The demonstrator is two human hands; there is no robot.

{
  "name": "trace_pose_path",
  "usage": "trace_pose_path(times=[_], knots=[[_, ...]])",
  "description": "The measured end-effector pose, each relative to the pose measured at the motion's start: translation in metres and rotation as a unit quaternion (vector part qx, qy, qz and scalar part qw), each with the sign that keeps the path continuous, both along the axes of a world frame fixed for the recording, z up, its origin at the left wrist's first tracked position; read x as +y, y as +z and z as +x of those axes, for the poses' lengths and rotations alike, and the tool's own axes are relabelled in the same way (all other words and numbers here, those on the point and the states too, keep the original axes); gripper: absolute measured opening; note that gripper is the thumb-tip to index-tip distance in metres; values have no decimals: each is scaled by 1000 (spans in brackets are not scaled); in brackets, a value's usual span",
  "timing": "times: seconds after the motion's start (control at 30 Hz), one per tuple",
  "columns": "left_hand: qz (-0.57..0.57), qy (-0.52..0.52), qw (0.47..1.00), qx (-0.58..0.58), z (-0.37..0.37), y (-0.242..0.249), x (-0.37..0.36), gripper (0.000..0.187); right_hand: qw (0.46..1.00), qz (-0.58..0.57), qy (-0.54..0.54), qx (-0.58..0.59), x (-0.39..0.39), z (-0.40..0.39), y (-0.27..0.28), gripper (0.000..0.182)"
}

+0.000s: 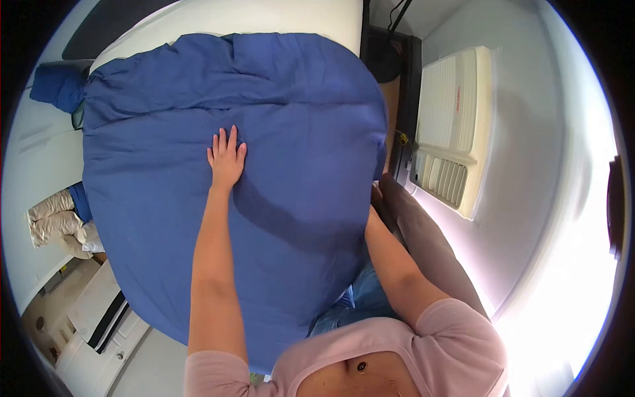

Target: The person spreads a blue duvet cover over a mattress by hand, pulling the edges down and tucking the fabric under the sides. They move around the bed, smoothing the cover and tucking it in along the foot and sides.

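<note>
Blue bed cover (165, 192) lies over the bed (284, 16), and we see it occupy most of the surface, from the near edge up toward the far edge, where a white strip of the bed shows. Its far part has several creases running from left to right, while the nearer part is rather smooth. We have our left hand (226, 161) laid palm down near the middle of the cover, with the fingers a little spread. Our right hand (376, 193) is at the right edge of the bed, beside the cover's side; it is mostly hidden, so we cannot tell whether it pinches the cloth. Past this right edge, we see an air conditioner (456, 112) at the wall. Beyond the left edge, there is shiny beige fabric (56, 221).
</note>
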State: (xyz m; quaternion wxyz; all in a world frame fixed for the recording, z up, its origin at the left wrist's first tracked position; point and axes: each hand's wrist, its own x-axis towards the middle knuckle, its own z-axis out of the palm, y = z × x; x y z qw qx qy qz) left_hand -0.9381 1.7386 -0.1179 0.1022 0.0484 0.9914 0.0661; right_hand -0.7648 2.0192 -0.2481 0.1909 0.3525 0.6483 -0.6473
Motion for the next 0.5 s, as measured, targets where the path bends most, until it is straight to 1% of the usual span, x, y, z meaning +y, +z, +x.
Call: trace_pose_path(times=[0.07, 0.13, 0.17, 0.23, 0.3, 0.33, 0.4, 0.43, 0.5], knots=[[-5, -13, 1000, -1, -1, -1, -5, 51, 998, -3, 7, 61, -14, -12, 35, 36], [-19, -31, 999, 1, -27, -8, -15, 53, 995, -3, 15, 103, -24, -23, 66, 36], [51, -46, 996, 58, -44, -6, -6, 53, 993, -11, 15, 116, -29, -27, 78, 37], [179, -71, 966, 170, -78, 19, 27, 54, 992, -45, 9, 121, -39, -35, 98, 37], [158, 54, 981, 98, -94, 56, 80, 50, 990, -100, -11, 101, -48, -44, 104, 37], [81, 33, 996, 34, -96, 52, 87, 45, 987, -134, -28, 83, -52, -50, 103, 37], [-69, -10, 993, -99, -103, 33, 98, 36, 976, -203, -68, 42, -54, -62, 103, 38], [-59, -43, 993, -91, -113, 25, 100, 35, 969, -233, -83, 22, -50, -68, 103, 38], [-43, -112, 989, -84, -135, 16, 102, 35, 957, -280, -76, -14, -32, -79, 115, 38]])
